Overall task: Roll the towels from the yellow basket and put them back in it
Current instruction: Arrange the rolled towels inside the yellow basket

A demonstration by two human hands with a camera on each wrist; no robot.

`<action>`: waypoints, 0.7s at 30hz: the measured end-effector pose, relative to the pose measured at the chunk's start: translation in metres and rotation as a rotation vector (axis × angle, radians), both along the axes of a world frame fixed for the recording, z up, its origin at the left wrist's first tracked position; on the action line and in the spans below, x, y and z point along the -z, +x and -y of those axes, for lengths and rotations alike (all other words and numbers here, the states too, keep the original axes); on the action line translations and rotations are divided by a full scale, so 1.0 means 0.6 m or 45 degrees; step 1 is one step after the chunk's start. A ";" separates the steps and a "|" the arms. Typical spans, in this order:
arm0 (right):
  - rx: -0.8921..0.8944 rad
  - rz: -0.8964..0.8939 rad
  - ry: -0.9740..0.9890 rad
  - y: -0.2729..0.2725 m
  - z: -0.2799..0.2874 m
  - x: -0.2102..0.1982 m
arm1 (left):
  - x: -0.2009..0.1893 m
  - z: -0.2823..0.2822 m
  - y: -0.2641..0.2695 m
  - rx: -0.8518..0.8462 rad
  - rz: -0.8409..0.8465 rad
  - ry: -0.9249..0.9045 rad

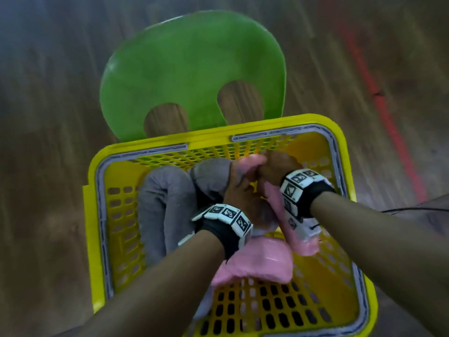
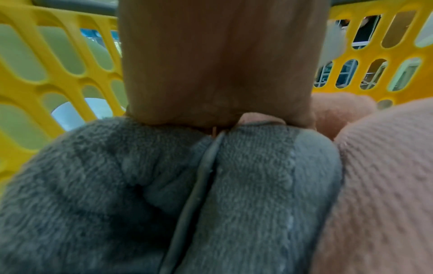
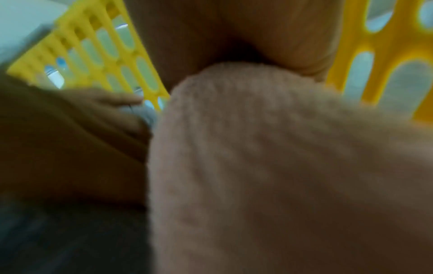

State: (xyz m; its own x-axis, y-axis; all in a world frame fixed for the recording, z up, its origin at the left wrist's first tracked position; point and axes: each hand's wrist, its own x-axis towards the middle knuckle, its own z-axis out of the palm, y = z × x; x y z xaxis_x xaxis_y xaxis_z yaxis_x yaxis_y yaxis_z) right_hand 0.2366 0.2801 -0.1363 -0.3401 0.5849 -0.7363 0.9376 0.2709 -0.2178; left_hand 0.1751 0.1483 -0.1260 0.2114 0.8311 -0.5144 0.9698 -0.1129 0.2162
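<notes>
Reaching into the yellow basket (image 1: 339,132), both your hands meet near its far wall. Your right hand (image 1: 277,166) is clenched around a rolled pink towel (image 1: 289,229), which runs from your fingers back under the wrist. Your left hand (image 1: 237,190) rests on a gray towel (image 1: 165,205); the left wrist view shows its fingers (image 2: 218,74) laid straight over gray terry, tips at a pink fold. A second pink towel (image 1: 257,263) lies under your left wrist. A green chair (image 1: 192,74) stands beyond your fingers.
</notes>
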 end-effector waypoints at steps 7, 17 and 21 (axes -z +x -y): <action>0.364 -0.134 0.047 0.025 -0.034 -0.026 | -0.002 -0.039 0.006 -0.116 0.068 0.056; 0.408 -0.396 0.355 0.068 -0.030 -0.077 | 0.025 -0.057 0.030 -0.172 -0.028 0.161; 0.552 -0.450 0.426 0.086 -0.025 -0.115 | 0.007 -0.041 0.024 -0.150 -0.077 0.153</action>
